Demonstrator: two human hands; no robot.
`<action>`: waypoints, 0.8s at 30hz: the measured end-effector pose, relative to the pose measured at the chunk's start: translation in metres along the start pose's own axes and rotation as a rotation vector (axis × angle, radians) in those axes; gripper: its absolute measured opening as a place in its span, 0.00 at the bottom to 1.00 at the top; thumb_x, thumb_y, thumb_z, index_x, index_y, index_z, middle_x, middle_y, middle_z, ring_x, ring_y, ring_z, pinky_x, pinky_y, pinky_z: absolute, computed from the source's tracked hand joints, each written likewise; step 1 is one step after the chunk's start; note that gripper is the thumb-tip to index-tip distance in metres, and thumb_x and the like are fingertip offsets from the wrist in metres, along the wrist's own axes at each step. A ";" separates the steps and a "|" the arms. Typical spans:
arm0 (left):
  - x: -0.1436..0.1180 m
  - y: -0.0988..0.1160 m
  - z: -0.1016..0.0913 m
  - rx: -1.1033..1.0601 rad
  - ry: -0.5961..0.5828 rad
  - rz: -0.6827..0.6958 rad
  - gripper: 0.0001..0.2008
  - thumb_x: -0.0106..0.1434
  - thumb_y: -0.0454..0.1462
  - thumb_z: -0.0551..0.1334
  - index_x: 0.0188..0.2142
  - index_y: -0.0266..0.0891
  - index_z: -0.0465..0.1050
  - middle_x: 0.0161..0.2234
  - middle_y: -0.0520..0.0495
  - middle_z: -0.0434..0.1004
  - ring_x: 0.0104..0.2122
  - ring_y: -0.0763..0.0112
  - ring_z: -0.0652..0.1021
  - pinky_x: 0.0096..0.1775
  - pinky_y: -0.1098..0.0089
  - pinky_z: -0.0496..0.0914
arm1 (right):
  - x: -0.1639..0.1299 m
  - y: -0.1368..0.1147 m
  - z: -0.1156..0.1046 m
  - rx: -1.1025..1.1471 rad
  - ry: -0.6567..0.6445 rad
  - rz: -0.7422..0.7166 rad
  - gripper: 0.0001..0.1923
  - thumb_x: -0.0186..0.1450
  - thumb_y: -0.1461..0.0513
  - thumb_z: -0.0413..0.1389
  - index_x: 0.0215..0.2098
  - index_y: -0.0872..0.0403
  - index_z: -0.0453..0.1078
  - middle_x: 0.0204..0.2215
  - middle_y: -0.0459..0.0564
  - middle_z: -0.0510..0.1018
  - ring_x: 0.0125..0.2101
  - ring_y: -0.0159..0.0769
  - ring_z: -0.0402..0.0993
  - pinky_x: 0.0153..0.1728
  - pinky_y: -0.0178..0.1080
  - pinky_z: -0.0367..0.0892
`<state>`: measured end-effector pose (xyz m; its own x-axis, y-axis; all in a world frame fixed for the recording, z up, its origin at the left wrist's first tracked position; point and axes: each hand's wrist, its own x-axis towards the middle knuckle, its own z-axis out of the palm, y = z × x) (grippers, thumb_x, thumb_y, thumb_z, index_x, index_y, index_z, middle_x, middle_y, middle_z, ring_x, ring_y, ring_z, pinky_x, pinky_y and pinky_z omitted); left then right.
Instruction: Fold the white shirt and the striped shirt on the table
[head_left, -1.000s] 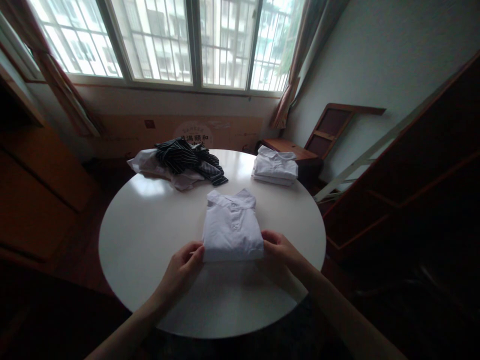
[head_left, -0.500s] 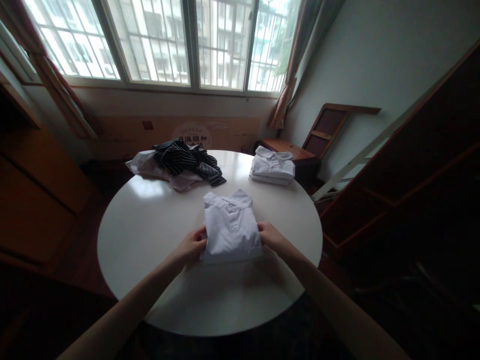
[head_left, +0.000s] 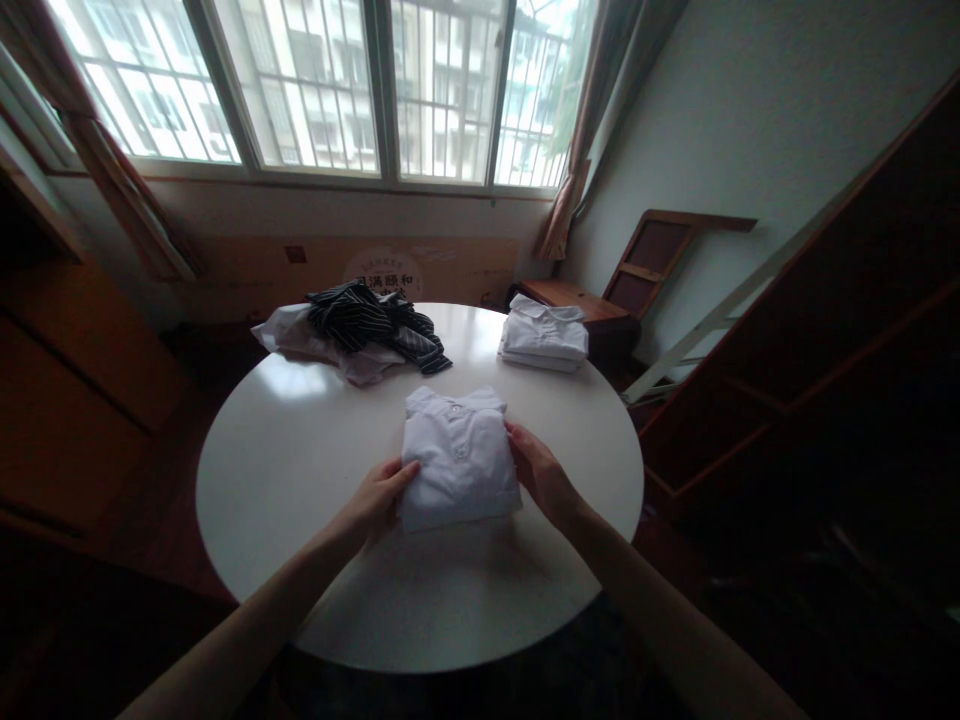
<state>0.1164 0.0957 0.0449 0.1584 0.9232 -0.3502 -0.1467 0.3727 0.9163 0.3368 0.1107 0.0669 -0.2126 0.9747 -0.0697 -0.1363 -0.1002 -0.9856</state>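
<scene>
Right fingers point(head_left: 517, 432) farther up shirt point(head_left: 457, 465), “頤和” carton point(head_left: 322, 262)

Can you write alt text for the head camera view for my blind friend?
A person's left grip pinches one side of a folded white shirt at a round white table; the right grip is at its other side. Farther back lie a rumpled pile of dark striped and pale fabric, left, and stacked folded white garments, right.
</scene>
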 end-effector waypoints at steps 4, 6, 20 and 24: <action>0.004 0.000 -0.005 -0.082 0.057 -0.021 0.19 0.51 0.42 0.63 0.41 0.34 0.70 0.20 0.51 0.72 0.16 0.78 0.68 0.18 0.77 0.59 | 0.012 -0.015 0.001 -0.084 -0.061 -0.106 0.17 0.55 0.58 0.53 0.42 0.53 0.69 0.43 0.51 0.74 0.43 0.38 0.69 0.45 0.41 0.62; 0.006 0.001 -0.008 -0.120 0.085 -0.044 0.17 0.52 0.40 0.62 0.40 0.33 0.69 0.20 0.51 0.71 0.15 0.78 0.67 0.18 0.77 0.60 | 0.020 -0.018 0.000 -0.162 -0.073 -0.167 0.15 0.53 0.61 0.54 0.39 0.53 0.70 0.41 0.50 0.75 0.42 0.37 0.69 0.46 0.42 0.62; 0.001 0.011 -0.009 -0.067 -0.085 -0.124 0.22 0.51 0.38 0.63 0.46 0.33 0.67 0.35 0.41 0.77 0.28 0.66 0.77 0.28 0.72 0.69 | 0.015 0.006 -0.001 -0.699 -0.071 0.065 0.08 0.49 0.67 0.53 0.27 0.58 0.72 0.28 0.52 0.78 0.30 0.40 0.72 0.30 0.37 0.66; 0.003 0.012 -0.008 -0.093 -0.120 -0.126 0.21 0.48 0.36 0.65 0.42 0.31 0.68 0.35 0.40 0.77 0.28 0.66 0.77 0.29 0.72 0.70 | 0.020 0.010 0.001 -0.579 -0.128 0.099 0.10 0.48 0.67 0.52 0.27 0.59 0.73 0.28 0.51 0.78 0.32 0.42 0.72 0.35 0.41 0.66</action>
<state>0.1077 0.1035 0.0529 0.2958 0.8529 -0.4301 -0.2070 0.4968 0.8428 0.3306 0.1287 0.0555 -0.3171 0.9307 -0.1821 0.4318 -0.0292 -0.9015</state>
